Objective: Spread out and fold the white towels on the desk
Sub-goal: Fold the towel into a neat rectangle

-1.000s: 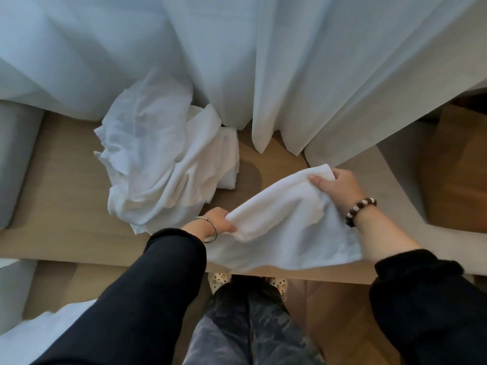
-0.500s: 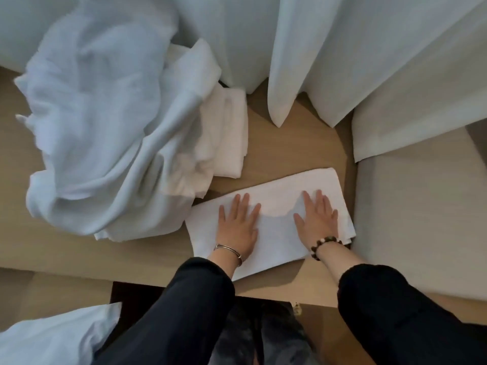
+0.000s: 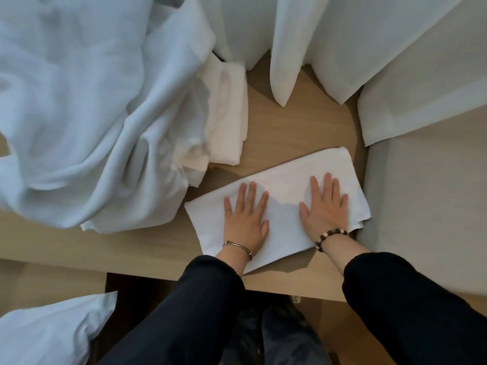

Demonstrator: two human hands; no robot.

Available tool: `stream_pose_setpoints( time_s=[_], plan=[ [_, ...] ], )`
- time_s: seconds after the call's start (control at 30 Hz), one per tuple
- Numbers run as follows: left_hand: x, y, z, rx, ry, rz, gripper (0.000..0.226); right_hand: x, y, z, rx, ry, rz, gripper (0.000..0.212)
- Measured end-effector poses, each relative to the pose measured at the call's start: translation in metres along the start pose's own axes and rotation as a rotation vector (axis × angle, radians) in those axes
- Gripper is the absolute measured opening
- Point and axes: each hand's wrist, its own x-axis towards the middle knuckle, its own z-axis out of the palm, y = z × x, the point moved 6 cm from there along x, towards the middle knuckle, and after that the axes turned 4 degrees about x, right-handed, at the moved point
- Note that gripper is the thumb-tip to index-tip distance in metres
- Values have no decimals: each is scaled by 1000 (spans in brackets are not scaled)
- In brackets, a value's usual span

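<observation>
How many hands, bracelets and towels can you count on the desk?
Hands: 2, the left hand and the right hand.
Bracelets: 2, a silver bangle and a bead bracelet.
Folded towels: 2, the flat towel under both hands and the cream folded towel behind it.
Crumpled cloth heaps: 1, the crumpled heap.
Total: 7.

Left hand: laid flat, palm down, fingers straight and slightly spread, thumb turned toward the right hand. Right hand: laid flat likewise, beside the left hand and apart from it. Forearms are covered by dark sleeves. Left wrist is ringed by a metal bangle, right wrist by a beaded bracelet.
</observation>
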Motion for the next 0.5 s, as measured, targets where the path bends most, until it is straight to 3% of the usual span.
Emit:
stream_pose_setpoints(
  time_s=[0.1, 0.27, 0.37, 0.5],
  plan=[
    [-12, -12, -17, -53, -43, -66, 63, -12, 0, -11, 40, -52, 5, 68],
    [-51, -53, -28, -306, 94, -385, 46, -45, -19, -1, 37, -182, -179, 69],
    [-77, -77, -21, -427, 152, -636, 47, -61, -32, 18, -17, -272, -190, 80],
    [-103, -98, 4, -833, 101, -966, 48, -58, -46, 25, -62, -258, -145, 82]
  ],
)
